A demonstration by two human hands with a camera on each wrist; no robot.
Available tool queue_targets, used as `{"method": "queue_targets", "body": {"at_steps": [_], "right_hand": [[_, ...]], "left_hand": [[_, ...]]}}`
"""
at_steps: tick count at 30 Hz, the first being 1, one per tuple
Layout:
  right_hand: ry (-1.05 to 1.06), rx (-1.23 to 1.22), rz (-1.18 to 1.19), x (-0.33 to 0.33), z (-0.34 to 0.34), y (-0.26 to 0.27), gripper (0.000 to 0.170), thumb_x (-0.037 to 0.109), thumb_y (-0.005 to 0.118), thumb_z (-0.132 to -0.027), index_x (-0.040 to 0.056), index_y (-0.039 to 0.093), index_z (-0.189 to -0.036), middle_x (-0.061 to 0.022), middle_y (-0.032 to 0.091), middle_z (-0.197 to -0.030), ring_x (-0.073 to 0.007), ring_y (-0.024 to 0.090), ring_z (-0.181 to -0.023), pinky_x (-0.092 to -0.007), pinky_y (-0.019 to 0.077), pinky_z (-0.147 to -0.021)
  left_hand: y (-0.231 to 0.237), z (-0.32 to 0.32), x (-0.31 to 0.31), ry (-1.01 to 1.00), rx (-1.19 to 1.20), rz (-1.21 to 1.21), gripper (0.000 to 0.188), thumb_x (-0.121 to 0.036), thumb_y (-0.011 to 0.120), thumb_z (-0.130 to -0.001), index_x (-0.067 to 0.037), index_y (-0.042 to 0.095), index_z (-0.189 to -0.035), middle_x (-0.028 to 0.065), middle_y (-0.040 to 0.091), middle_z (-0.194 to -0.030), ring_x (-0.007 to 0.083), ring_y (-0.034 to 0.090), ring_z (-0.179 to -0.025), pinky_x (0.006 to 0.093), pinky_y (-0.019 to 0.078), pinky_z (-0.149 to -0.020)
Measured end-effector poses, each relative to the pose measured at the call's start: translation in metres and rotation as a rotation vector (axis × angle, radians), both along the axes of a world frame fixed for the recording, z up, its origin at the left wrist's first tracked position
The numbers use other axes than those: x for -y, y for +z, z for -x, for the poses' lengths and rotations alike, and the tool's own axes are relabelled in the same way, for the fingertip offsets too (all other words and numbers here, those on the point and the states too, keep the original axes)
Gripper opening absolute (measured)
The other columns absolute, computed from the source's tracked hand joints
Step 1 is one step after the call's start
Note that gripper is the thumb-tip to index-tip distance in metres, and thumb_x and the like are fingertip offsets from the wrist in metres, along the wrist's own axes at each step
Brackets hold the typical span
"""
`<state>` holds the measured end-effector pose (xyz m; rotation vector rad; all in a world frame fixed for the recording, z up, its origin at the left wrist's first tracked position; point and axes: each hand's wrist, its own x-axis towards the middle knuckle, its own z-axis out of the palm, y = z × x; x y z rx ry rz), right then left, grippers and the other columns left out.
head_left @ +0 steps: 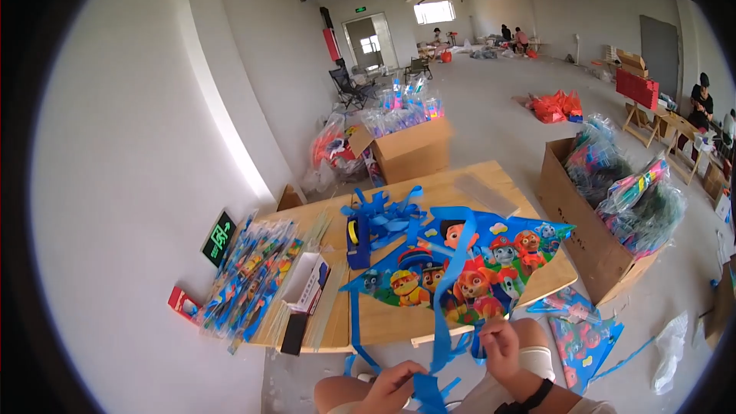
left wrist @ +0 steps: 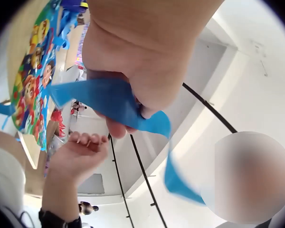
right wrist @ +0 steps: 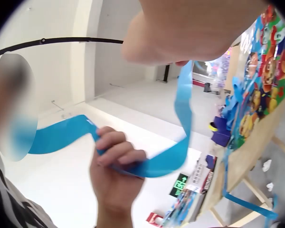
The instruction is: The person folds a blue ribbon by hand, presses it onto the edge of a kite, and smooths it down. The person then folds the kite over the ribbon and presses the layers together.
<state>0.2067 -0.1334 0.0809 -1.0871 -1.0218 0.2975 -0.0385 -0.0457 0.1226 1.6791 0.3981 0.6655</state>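
Observation:
A long blue ribbon (head_left: 442,322) runs from the printed blue sheet (head_left: 475,276) down to my left hand (head_left: 392,387). The left fingers curl round the ribbon (right wrist: 166,164), as the right wrist view shows, and one tail hangs loose beyond the hand. My right hand (head_left: 502,349), with a black band on its wrist, is raised at the table's front edge beside the ribbon. In the left wrist view the right hand (left wrist: 80,156) has loosely curled fingers and no ribbon visible in them. The cartoon-printed sheet lies flat on the table.
On the wooden table (head_left: 376,333) are a blue tape dispenser (head_left: 357,241), a ribbon pile (head_left: 387,211), a white box (head_left: 305,284) and wrapped strips (head_left: 249,284). Cartons (head_left: 414,155) stand behind and right (head_left: 586,249). Another printed piece (head_left: 584,353) lies at lower right.

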Motion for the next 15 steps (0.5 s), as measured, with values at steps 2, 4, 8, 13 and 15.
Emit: {"method": "queue_targets", "body": {"at_steps": [2, 4, 8, 13, 15], "right_hand": [[0.165, -0.183, -0.137, 0.008, 0.002, 0.024, 0.008, -0.004, 0.058, -0.092, 0.0003, 0.057, -0.099, -0.0086, 0.058, -0.09, -0.0154, 0.054, -0.076, -0.0262, 0.0443, -0.072], [0.196, -0.06, -0.17, 0.007, 0.003, 0.04, 0.016, -0.003, 0.061, -0.09, 0.0008, 0.059, -0.106, -0.0094, 0.06, -0.094, -0.0178, 0.056, -0.081, -0.0275, 0.0451, -0.075], [0.365, 0.473, 0.175, 0.005, 0.021, 0.11, 0.049, 0.001, 0.072, -0.082, 0.0057, 0.06, -0.129, -0.011, 0.065, -0.112, -0.0245, 0.061, -0.106, -0.035, 0.0458, -0.089], [0.615, 0.716, 0.168, -0.003, 0.032, 0.121, 0.059, 0.009, 0.081, -0.076, 0.0127, 0.063, -0.132, -0.0072, 0.066, -0.125, -0.0244, 0.058, -0.123, -0.0374, 0.0409, -0.098], [0.716, 0.786, 0.129, -0.002, 0.032, 0.114, 0.057, 0.013, 0.083, -0.075, 0.015, 0.065, -0.129, -0.0042, 0.065, -0.126, -0.024, 0.056, -0.127, -0.0399, 0.0396, -0.101]], "left_hand": [[0.011, -0.005, 0.017, 0.023, 0.015, 0.332, 0.016, -0.022, 0.058, -0.102, -0.007, 0.063, -0.104, 0.0085, 0.064, -0.088, 0.0182, 0.061, -0.076, 0.0277, 0.0477, -0.07], [0.024, -0.01, 0.024, 0.046, 0.039, 0.661, 0.02, -0.021, 0.052, -0.104, -0.006, 0.062, -0.095, 0.0066, 0.061, -0.077, 0.0162, 0.057, -0.063, 0.0287, 0.0479, -0.059], [0.032, -0.012, 0.026, 0.175, 0.04, 0.899, 0.025, -0.021, 0.047, -0.106, -0.006, 0.056, -0.088, 0.001, 0.051, -0.065, 0.009, 0.04, -0.048, 0.0224, 0.0307, -0.046], [0.005, -0.007, 0.015, -0.23, -0.048, 0.957, 0.021, -0.026, 0.056, -0.104, -0.005, 0.061, -0.105, -0.0011, 0.057, -0.075, 0.0063, 0.051, -0.056, 0.0207, 0.0393, -0.05], [-0.018, -0.002, 0.012, -0.258, -0.081, 0.905, 0.023, -0.026, 0.058, -0.104, -0.004, 0.064, -0.109, -0.0013, 0.06, -0.083, 0.007, 0.056, -0.066, 0.0214, 0.0437, -0.057]]}}
